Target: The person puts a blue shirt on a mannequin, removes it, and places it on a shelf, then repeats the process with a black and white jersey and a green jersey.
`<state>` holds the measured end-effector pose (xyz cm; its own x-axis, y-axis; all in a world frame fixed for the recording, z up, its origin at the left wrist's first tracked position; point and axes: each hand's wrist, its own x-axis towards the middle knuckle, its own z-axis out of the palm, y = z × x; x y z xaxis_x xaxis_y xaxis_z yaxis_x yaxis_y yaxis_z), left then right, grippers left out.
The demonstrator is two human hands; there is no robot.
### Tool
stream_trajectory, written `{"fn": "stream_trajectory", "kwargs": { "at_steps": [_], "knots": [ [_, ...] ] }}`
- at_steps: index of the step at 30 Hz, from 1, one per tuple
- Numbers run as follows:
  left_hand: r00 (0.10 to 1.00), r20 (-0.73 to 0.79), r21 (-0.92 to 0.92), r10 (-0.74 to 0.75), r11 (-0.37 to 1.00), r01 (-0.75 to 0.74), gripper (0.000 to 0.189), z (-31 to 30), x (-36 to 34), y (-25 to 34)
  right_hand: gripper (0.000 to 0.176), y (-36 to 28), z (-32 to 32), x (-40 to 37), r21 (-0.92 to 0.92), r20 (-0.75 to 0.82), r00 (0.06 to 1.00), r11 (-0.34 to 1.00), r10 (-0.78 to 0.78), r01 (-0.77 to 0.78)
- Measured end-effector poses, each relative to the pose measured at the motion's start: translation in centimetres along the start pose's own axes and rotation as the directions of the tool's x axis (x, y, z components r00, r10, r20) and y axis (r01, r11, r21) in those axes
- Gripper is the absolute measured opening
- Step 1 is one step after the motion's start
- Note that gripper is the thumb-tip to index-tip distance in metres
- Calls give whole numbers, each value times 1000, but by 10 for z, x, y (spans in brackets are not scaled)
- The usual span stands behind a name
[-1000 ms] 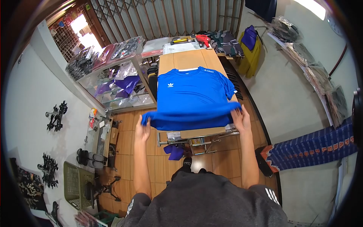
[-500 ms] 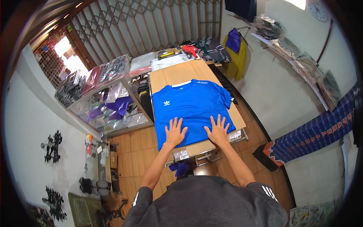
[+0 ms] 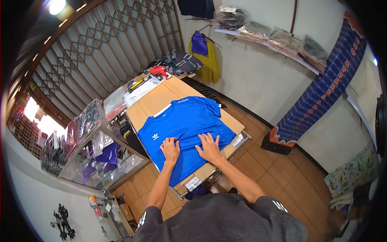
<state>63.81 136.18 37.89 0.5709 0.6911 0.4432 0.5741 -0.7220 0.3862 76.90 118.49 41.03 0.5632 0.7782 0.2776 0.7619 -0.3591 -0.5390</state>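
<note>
A blue T-shirt [image 3: 185,125] with white logos lies spread on the cardboard-topped table [image 3: 141,105], its collar towards the far side. My left hand [image 3: 171,151] rests on the middle of the shirt, its fingers bent with the tips on the cloth. To the right of it, my right hand [image 3: 209,148] touches the shirt with fingers spread. Small creases run through the cloth around both hands. Neither hand holds anything.
At the table's far end are a red tool [image 3: 159,71], a yellow-and-black tool [image 3: 137,84] and dark folded clothes [image 3: 179,60]. A glass cabinet [image 3: 121,150] stands left. A tall blue patterned box [image 3: 318,90] leans at right.
The view has turned right. My left hand's fingers have gone from spread flat to bent, and both hands are farther up the shirt. The cloth between them is more creased.
</note>
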Motion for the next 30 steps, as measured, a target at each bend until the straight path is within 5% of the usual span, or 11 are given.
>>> {"fn": "stream_trajectory", "kwargs": {
  "at_steps": [6, 9, 10, 13, 14, 18, 21, 25, 28, 30],
  "knots": [
    [993, -53, -131, 104, 985, -110, 9, -13, -1, 12, 55, -13, 1, 1, 164, -70, 991, 978, -117, 127],
    [949, 256, -565, 185, 825, -9, 9, -50, -5, 38, 48, -26, -10, -1, 317, -57, 984, 931, -170, 179],
    [912, 254, -610, 322, 785, -107, 13, -59, -6, 44, 45, -30, -14, -3, 360, -40, 982, 915, -182, 184],
    [855, 461, -720, 240, 665, 202, 17, -74, -7, 52, 32, -22, -16, -7, 261, 127, 978, 957, -166, 128],
    [820, 558, -662, 129, 665, 345, 25, -75, -2, 48, 21, -22, -17, -13, 284, 56, 989, 952, -137, 116],
    [965, 169, -240, 202, 958, -158, 47, -22, 2, -9, 18, -17, -31, -29, 309, -8, 993, 944, -115, 112],
    [969, 235, -3, 74, 997, -75, 54, -16, -2, -10, 17, -16, -45, -42, 360, 60, 995, 931, -81, 54],
    [928, 372, -41, -18, 999, 36, 43, -19, 5, -7, 15, -14, -59, -58, 394, 19, 999, 919, -33, 23],
    [981, 168, -25, 96, 995, -93, 28, -13, 4, -8, 13, -11, -71, -67, 411, -38, 999, 912, 13, 4],
    [984, 170, -87, 43, 996, -28, 21, -17, 11, -5, 12, -7, -80, -73, 400, -66, 996, 916, 55, -24]
  ]
}}
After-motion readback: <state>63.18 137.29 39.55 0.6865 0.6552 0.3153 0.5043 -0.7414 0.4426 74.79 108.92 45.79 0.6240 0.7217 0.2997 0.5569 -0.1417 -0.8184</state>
